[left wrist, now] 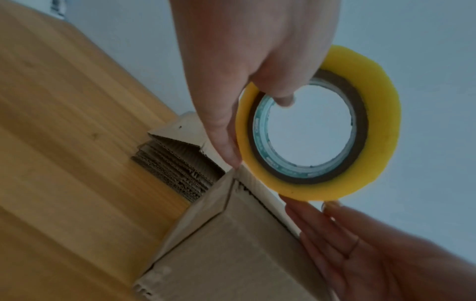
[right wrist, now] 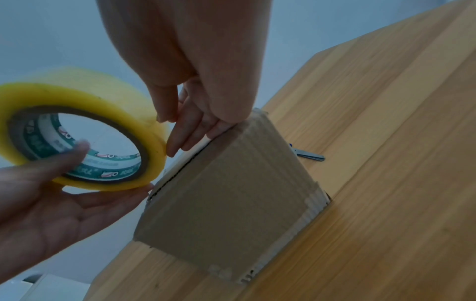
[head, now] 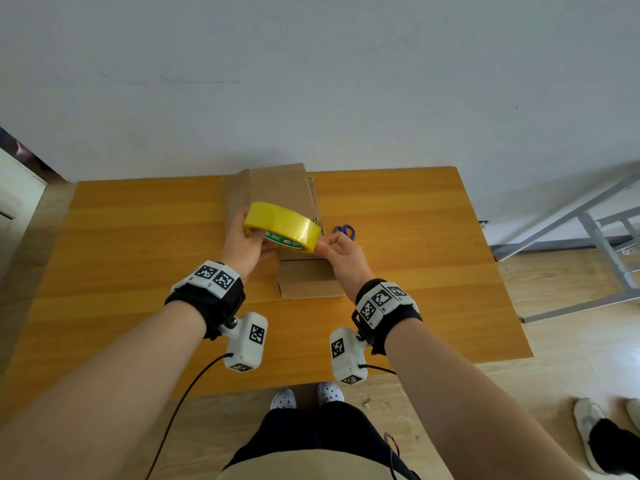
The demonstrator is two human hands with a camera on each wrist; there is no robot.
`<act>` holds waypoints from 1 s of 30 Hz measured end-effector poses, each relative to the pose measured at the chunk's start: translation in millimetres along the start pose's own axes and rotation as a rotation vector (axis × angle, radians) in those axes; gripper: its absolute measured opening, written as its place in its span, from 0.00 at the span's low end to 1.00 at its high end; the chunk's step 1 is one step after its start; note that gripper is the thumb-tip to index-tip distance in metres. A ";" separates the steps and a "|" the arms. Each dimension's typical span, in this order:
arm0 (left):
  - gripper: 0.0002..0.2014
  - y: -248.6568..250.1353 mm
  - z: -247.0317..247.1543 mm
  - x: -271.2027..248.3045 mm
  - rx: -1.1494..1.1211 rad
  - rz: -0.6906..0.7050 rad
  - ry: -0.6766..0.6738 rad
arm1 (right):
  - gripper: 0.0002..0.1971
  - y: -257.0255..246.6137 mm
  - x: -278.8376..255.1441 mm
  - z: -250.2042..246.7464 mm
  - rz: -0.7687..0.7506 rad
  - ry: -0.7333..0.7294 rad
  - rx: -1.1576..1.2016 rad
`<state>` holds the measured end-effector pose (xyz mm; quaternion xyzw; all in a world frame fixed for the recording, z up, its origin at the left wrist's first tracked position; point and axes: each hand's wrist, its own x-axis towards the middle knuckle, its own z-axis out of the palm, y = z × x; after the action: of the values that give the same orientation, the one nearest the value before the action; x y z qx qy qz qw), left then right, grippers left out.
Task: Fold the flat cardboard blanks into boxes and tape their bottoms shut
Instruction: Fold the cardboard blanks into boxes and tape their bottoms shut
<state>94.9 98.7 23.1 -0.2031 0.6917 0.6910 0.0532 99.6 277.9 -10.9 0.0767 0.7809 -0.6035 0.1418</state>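
A yellow tape roll (head: pixel 282 226) hangs above the folded cardboard box (head: pixel 308 277) that stands on the wooden table (head: pixel 138 244). My left hand (head: pixel 246 239) grips the roll from the left, with one fingertip inside its core (left wrist: pixel 283 99). My right hand (head: pixel 325 244) pinches at the roll's right rim with thumb and fingers (right wrist: pixel 177 134); I cannot make out a loose tape end. In the wrist views the roll (left wrist: pixel 373 122) (right wrist: pixel 85 93) is just over the box's top edge (left wrist: pixel 231 244) (right wrist: pixel 226 193). A stack of flat blanks (head: pixel 277 188) (left wrist: pixel 175 171) lies behind the box.
Blue-handled scissors (head: pixel 344 231) (right wrist: pixel 309 155) lie on the table right of the box. The table backs onto a white wall (head: pixel 311 81). A grey metal frame (head: pixel 606 244) stands on the floor at the right. Another person's shoes (head: pixel 595 434) are at the lower right.
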 end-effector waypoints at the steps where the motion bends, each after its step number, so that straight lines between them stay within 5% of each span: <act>1: 0.15 -1.8 -0.9 0.1 -0.012 0.003 0.003 | 0.12 -0.6 -0.7 -0.7 -0.005 -0.002 0.006; 5: 0.11 -9.1 -1.2 -2.4 0.005 -0.026 0.005 | 0.11 -1.4 -2.1 -2.3 0.004 -0.010 0.062; 9: 0.14 -10.2 10.9 -7.0 -0.223 -0.194 -0.066 | 0.10 -0.3 -2.7 -2.9 0.000 -0.005 0.047; 15: 0.11 -11.6 16.4 -12.2 -0.136 -0.138 -0.082 | 0.10 2.8 -0.8 -5.3 0.024 -0.028 0.113; 23: 0.09 -13.2 7.2 -12.6 -0.275 -0.208 -0.035 | 0.10 4.0 2.2 -27.2 0.116 0.018 0.411; 30: 0.09 -13.0 9.6 -16.1 -0.239 -0.253 -0.016 | 0.09 7.6 0.7 -24.5 0.100 0.089 0.417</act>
<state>112.2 112.0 16.3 -0.2878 0.5733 0.7576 0.1207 98.0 303.5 -12.5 0.1692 0.6400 -0.7402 0.1181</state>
